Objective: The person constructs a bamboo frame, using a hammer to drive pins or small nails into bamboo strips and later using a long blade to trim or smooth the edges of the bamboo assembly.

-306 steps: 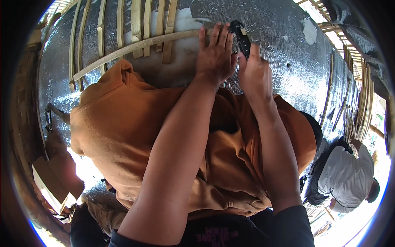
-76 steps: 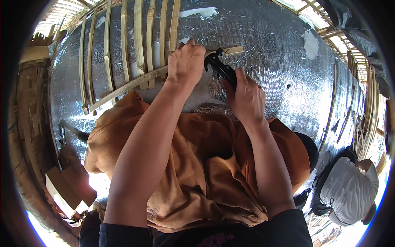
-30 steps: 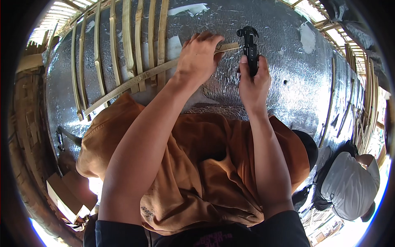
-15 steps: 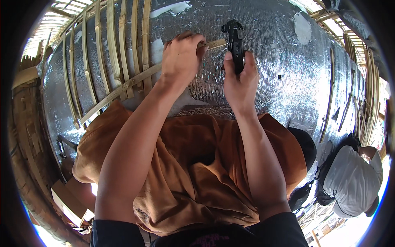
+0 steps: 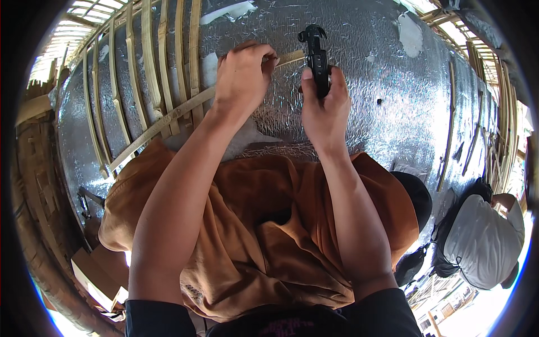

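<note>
My left hand [image 5: 241, 73] is closed around a long, flat bamboo strip [image 5: 168, 119]. The strip slants from low on the left up past my fingers, and its short end sticks out to the right. In my right hand [image 5: 328, 109] is a small black hammer multi-tool [image 5: 319, 62], gripped by its handle between thumb and fingers. Its clawed head points away from me. The end of the strip lies just left of the tool; whether they touch I cannot tell. Both hands are over a silver foil sheet [image 5: 370, 126].
Several bamboo slats [image 5: 149, 56] lie side by side on the foil at the far left. Brown cloth [image 5: 252, 241] covers my legs. A dark metal tool [image 5: 90, 199] and a cardboard box [image 5: 92, 278] are at left. A person in a grey shirt [image 5: 477, 241] is at right.
My hands, the bamboo strip and the multi-tool appear slightly farther left, along with a small shift of the whole view. Both grips stay the same.
</note>
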{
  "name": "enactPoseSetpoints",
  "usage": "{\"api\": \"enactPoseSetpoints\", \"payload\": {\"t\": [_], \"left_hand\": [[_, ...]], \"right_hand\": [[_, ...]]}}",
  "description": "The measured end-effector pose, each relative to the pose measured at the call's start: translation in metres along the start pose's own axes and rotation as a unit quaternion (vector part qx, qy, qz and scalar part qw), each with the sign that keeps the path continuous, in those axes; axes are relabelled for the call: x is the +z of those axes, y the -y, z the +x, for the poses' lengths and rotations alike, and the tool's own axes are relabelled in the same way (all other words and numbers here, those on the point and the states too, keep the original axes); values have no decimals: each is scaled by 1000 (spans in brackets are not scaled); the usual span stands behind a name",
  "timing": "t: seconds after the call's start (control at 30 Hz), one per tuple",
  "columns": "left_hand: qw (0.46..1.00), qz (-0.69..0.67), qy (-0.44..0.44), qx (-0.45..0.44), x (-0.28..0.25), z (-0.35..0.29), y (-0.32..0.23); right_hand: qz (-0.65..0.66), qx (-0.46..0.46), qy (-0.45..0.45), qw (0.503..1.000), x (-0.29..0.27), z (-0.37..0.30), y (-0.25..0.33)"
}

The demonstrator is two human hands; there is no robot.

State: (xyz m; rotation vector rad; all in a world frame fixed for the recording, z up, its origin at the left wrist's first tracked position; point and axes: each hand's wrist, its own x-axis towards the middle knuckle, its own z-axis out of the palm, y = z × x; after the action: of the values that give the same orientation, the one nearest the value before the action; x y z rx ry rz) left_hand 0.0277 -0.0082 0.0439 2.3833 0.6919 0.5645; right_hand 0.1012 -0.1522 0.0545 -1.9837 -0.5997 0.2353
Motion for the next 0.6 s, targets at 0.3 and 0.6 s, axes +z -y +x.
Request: {"api": "enactPoseSetpoints", "payload": {"t": [0.3,0.6], "left_hand": [[1000,-20,2,-17,-1,2,2],[999,-1,32,-14,0,0,4]], "right_hand": [[2,-9,-5,1000,0,0,1],[2,-6,0,1000,0,0,1]]}}
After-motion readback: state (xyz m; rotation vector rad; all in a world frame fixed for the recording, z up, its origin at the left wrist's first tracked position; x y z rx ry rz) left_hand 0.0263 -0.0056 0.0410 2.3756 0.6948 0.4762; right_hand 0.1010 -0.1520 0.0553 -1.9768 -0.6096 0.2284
